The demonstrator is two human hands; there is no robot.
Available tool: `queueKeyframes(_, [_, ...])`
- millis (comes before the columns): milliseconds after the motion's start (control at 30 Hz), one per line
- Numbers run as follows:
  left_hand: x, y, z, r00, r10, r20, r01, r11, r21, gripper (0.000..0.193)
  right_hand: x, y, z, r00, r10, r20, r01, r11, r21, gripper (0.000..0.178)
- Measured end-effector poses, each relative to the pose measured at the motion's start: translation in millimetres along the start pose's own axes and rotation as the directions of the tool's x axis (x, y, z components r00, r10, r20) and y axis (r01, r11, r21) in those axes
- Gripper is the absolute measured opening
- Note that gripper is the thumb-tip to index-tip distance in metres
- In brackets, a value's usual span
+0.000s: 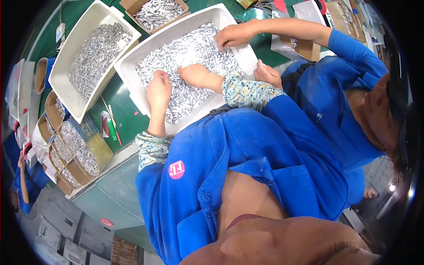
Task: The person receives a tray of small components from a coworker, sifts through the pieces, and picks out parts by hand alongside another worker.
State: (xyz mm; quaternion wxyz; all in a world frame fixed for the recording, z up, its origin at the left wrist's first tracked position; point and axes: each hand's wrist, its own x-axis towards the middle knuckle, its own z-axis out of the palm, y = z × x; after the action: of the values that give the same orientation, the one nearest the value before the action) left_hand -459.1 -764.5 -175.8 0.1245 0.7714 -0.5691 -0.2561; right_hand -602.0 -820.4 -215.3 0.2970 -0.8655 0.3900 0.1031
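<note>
A large white tray (pixel 132 84) on the green table holds a heap of small silver cylindrical parts (pixel 190 48). My left hand (pixel 159 90) lies on the heap's near side, palm down, with its fingertips buried among the parts. My right hand (pixel 196 75) rests flat on the parts just to its right, fingers pointing left. Both my forearms wear floral sleeve covers (pixel 247 90) over blue sleeves. A co-worker in blue stands at my right. One of their hands (pixel 234 34) presses on the parts at the tray's far side, and the other hand (pixel 267 73) is at the tray's right edge.
A second white tray (pixel 66 57) of silver parts sits to the left, with a cardboard box (pixel 159 13) of them behind. More open boxes of parts (pixel 75 150) stand at the table's left end. A green-handled tool (pixel 112 130) lies on the green table (pixel 126 117).
</note>
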Motion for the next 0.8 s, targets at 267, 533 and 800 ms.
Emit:
queueKeyframes(267, [0.4,6.9,9.2,0.957,0.103,0.272,-0.18,0.943,0.279,0.018,-0.2,14.7,-36.8,0.99,0.0,0.139,-0.138,-0.082,0.987,0.014])
queueKeyframes(533, [-19.7,12.1,9.9,0.907,0.14,0.397,-0.249,0.939,0.237,0.018,25.1,-3.1,-22.2,0.989,0.065,-0.131,-0.036,0.977,0.21,0.016])
queueKeyframes(800, [-21.9,2.1,-18.3,0.995,0.042,0.095,-0.058,0.982,0.178,0.013,29.5,31.7,-14.9,0.966,0.204,-0.158,-0.192,0.977,0.091,0.018])
